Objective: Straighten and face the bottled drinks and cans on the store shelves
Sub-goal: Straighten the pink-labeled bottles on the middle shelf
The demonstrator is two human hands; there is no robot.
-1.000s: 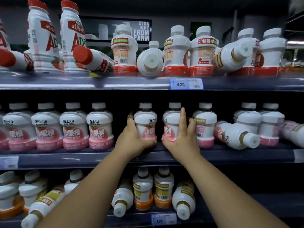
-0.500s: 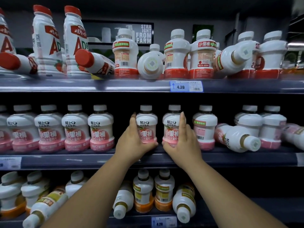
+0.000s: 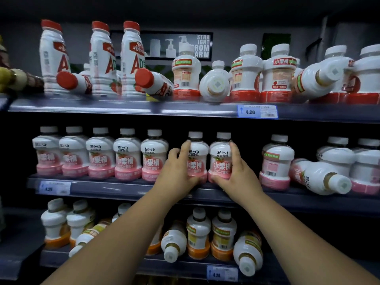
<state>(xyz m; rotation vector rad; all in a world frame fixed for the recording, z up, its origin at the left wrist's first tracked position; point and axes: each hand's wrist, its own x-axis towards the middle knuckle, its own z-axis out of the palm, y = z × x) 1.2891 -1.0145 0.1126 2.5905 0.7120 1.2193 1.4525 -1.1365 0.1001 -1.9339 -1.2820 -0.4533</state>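
Observation:
On the middle shelf (image 3: 127, 187) two pink-banded white bottles stand upright side by side with their labels facing me. My left hand (image 3: 177, 171) grips the left pink bottle (image 3: 196, 153) from its left side. My right hand (image 3: 239, 173) grips the right pink bottle (image 3: 221, 159) from its right side. Left of them runs a row of several upright pink bottles (image 3: 127, 156), labels forward. To the right stands a pink bottle turned backwards (image 3: 275, 163), and beyond it a toppled pink bottle (image 3: 322, 178) lies with its cap toward me.
The top shelf (image 3: 185, 110) holds tall red-capped bottles (image 3: 100, 58), two of them toppled, and red-banded bottles, with one fallen bottle (image 3: 214, 85) and one leaning bottle (image 3: 320, 77). The bottom shelf has orange-banded bottles (image 3: 198, 233), several lying down. Price tags (image 3: 258, 112) sit on the shelf edges.
Both gripped bottles have been turned so their labels face forward and now stand close together. The view has shifted left and nearer, showing more of the left row.

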